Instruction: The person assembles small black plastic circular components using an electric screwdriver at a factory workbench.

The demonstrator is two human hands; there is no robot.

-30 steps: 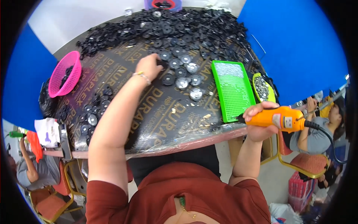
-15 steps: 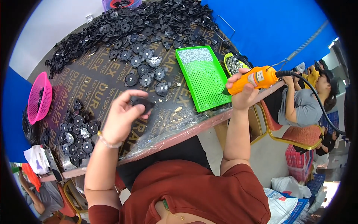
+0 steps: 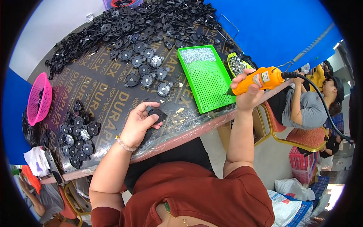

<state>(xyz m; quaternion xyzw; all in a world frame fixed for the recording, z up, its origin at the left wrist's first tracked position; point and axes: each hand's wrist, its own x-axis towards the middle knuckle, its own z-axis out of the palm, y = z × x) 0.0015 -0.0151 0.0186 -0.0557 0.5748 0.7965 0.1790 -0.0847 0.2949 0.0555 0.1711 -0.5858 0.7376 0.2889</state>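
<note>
here, black round part (image 3: 155, 113) in left hand (image 3: 139, 123), orange screwdriver (image 3: 261, 80) in right hand (image 3: 245, 92)

A round black disc part (image 3: 155, 113) with a raised hub at its centre lies flat near the front edge of the counter (image 3: 113, 102), pinched at its rim. An orange electric screwdriver (image 3: 257, 80), stubby and cylindrical with a dark tip and a black cord trailing off its rear end, is held level with its tip pointing toward the green perforated tray (image 3: 208, 81).
</note>
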